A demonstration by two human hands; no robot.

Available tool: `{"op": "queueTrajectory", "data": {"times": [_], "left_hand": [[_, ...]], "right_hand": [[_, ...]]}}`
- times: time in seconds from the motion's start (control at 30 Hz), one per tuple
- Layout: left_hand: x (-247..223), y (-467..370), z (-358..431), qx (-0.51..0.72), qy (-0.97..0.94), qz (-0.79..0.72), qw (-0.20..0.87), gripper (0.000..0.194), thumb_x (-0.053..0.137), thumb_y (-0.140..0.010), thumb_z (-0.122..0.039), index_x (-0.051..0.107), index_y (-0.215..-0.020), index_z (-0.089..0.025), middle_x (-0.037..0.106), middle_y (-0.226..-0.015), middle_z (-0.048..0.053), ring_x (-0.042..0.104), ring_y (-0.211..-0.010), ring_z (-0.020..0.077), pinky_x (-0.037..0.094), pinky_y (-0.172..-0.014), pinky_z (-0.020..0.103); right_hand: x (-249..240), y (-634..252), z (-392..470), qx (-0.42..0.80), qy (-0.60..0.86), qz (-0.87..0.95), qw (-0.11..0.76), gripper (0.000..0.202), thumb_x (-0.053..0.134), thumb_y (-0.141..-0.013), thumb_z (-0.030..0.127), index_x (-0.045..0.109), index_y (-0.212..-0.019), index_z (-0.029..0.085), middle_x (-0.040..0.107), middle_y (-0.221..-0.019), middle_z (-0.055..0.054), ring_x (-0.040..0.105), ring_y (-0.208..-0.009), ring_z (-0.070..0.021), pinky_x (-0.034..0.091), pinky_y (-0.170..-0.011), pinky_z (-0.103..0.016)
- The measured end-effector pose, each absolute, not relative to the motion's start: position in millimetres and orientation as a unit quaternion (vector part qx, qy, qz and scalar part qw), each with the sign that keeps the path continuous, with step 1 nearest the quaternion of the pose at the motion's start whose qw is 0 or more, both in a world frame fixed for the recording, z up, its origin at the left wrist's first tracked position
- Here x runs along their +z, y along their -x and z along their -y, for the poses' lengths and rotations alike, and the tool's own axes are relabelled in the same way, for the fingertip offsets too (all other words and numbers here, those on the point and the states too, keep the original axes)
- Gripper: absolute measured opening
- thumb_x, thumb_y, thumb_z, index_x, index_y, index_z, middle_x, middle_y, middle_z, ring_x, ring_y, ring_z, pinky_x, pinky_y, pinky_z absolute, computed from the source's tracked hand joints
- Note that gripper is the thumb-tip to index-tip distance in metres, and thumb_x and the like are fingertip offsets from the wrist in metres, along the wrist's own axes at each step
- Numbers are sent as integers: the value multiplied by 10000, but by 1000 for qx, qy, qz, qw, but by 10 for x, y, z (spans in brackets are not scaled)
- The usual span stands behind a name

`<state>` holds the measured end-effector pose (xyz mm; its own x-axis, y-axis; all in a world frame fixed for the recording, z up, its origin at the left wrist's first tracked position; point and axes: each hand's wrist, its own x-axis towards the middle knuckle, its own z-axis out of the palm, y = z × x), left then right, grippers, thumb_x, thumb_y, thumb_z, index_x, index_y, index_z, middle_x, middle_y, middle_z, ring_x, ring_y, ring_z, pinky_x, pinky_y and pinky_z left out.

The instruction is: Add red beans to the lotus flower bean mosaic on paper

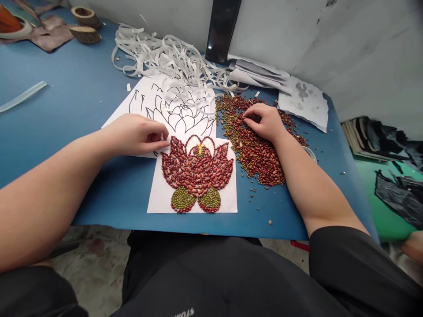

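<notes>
A lotus picture made of red beans (198, 174) covers a white sheet (228, 202) before me. Green mung beans (183, 199) fill its two lower leaves, and a few yellow grains (200, 149) mark the upper centre. Two petals at the top have only bean outlines. My left hand (145, 134) rests at the sheet's upper left, fingers bent and thumb apart, with nothing seen in it. My right hand (264, 121) is over the loose pile of red and green beans (257, 156), thumb and forefinger pinched together. What lies between those fingertips is too small to make out.
Behind the picture lies a paper with a printed lotus outline (181, 116), partly under curled white strips (158, 53). A dark phone-like slab (224, 31) leans on the wall. Torn papers (304, 99) lie back right, cut wood pieces (85, 34) back left. Another person's hand (413, 246) shows far right.
</notes>
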<state>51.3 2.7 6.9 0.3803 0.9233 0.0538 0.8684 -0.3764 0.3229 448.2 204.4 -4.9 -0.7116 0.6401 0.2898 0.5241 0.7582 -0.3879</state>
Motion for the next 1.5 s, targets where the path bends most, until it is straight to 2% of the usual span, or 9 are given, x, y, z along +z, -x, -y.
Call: {"op": "queueTrajectory", "data": {"times": [0.23,0.4,0.5,0.57,0.73,0.93,1.2,1.33,1.5], "left_hand": [[116,-535,-14,110,-821,-546,122,282,602,-916,-536,752,-870,-302,724,-678,-5,635,-577,170,409,-592,300],[145,-535,-10,107,-825,-540,129,277,603,-923,-533,742,-872,-299,719,-678,-6,629,-574,164,402,-585,291],[148,-527,-12,109,-825,-538,131,274,605,-925,-527,738,-881,-292,719,-686,-1,624,-576,166,401,-591,292],[155,-531,-12,108,-825,-539,133,273,602,-922,-523,738,-884,-289,722,-689,1,626,-580,167,405,-594,291],[185,-566,-10,107,-820,-544,141,289,582,-907,-530,742,-864,-294,729,-685,4,629,-584,167,408,-590,290],[174,-580,-11,109,-818,-547,142,293,577,-890,-542,737,-847,-300,714,-667,1,614,-578,174,400,-595,306],[172,-577,-7,94,-818,-551,135,318,575,-898,-561,762,-884,-304,730,-698,4,639,-603,183,413,-611,307],[168,-572,-7,95,-818,-551,132,299,584,-902,-551,771,-883,-318,737,-699,-2,643,-607,178,416,-615,303],[163,-573,-10,97,-821,-547,132,324,563,-904,-567,750,-870,-305,719,-679,-8,630,-593,169,401,-612,301]], "right_hand": [[-81,-4495,-2072,164,355,891,230,240,598,-926,477,738,-913,282,786,-964,-83,713,-955,-329,558,-965,-516],[-109,-4528,-2123,204,383,862,262,461,414,-1020,629,653,-832,283,699,-839,-73,683,-882,-304,553,-915,-482],[-112,-4536,-2132,194,395,859,261,513,401,-1013,679,611,-764,284,649,-752,-61,654,-806,-285,555,-862,-468],[-81,-4529,-2101,178,389,869,249,450,499,-974,653,626,-755,281,656,-746,-60,648,-790,-282,557,-849,-472],[195,-4468,-1884,185,297,912,213,217,705,-866,501,746,-839,289,763,-939,-76,696,-885,-290,570,-876,-473],[462,-4383,-1697,267,169,949,-8,264,744,-890,569,810,-864,315,783,-889,-19,699,-813,-228,564,-804,-415],[421,-4379,-1717,271,148,951,-21,333,682,-955,582,751,-801,294,749,-862,-22,683,-790,-214,552,-793,-412],[437,-4388,-1683,263,194,945,1,248,684,-944,504,737,-853,280,758,-830,-15,668,-729,-199,528,-718,-394],[409,-4347,-1591,267,263,926,53,129,705,-897,366,708,-832,255,792,-865,-20,713,-779,-191,556,-745,-365]]}}
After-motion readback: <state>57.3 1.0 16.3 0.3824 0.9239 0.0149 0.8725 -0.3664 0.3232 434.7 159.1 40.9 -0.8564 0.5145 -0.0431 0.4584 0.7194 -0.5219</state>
